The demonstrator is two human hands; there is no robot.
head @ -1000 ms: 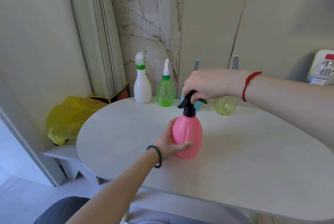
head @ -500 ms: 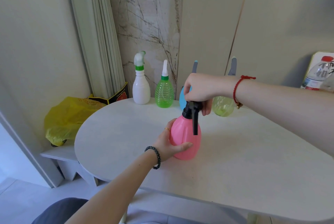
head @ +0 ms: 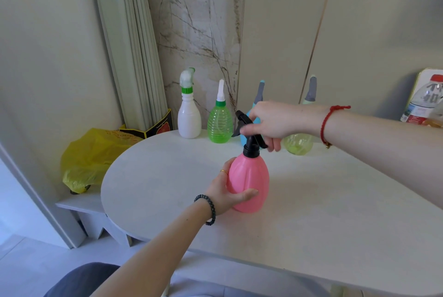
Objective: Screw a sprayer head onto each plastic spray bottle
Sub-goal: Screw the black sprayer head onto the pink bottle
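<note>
We're on the pink bottle [head: 249, 181] here. It stands upright near the middle of the worktop [head: 311, 224], a touch toward 9 o'clock. Our left hand [head: 223, 191] hugs its belly from the 8 o'clock side, with the thumb across the front and the other fingers round the back. Our right hand [head: 273, 121] reaches in from 3 o'clock and sits on the black sprayer head [head: 251, 149]. Its fingers [head: 275, 145] are curled round the trigger part, and the nozzle pokes out toward 10 o'clock. The collar sits square on the neck, not tilted, but we can't tell how far down the thread it is.

So we'd say this is mid-twist on the pink one. At 12 o'clock along the back edge stand the white bottle [head: 189, 119], the green bottle [head: 220, 126], the blue bottle [head: 260, 90] (mostly hidden behind our right hand) and the yellowish bottle [head: 298, 144]. All of them seem to have heads on, so pink looks like the last one.

Next we probably need another turn or two. The left hand has to squeeze enough that the smooth bottle doesn't spin along. The right should turn from the collar rather than levering on the trigger, and stop once it's snug.
</note>
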